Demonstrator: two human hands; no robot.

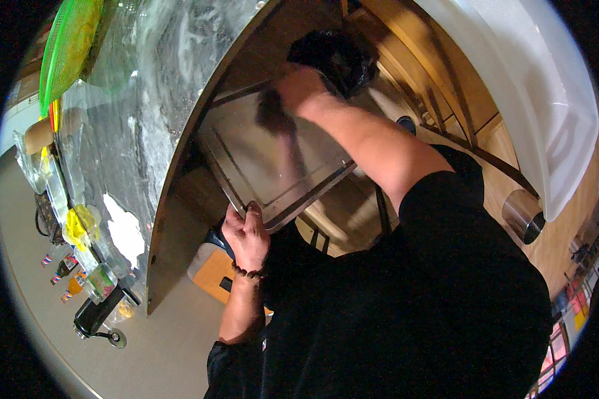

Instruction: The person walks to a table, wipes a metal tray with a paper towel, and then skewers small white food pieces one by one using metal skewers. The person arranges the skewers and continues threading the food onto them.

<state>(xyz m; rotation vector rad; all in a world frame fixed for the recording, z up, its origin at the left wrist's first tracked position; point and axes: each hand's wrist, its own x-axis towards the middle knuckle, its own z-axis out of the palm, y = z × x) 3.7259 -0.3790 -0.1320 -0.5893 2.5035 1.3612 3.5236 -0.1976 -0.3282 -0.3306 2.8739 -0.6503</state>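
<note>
My left hand (247,237), with a beaded bracelet at the wrist, grips the near left corner of a rectangular metal tray (239,149). The tray is tilted, and its floor shows a reflection and a few light specks. Over the tray's far side is my right hand (302,92), blurred and with its fingers hidden. A dark blurred shape (275,112) sits beside or under that hand; whether it is a held thing or a reflection is unclear. Just beyond the hand lies a black plastic bag (337,60), crumpled and shiny.
On my left a dark tabletop (164,99) is smeared with white powder. It bears a green mesh basket (70,55), a yellow item (81,225) and clear plastic bags. Bottles (75,285) stand past it. To my right are a white plastic tub (539,99) and a metal cylinder (524,214).
</note>
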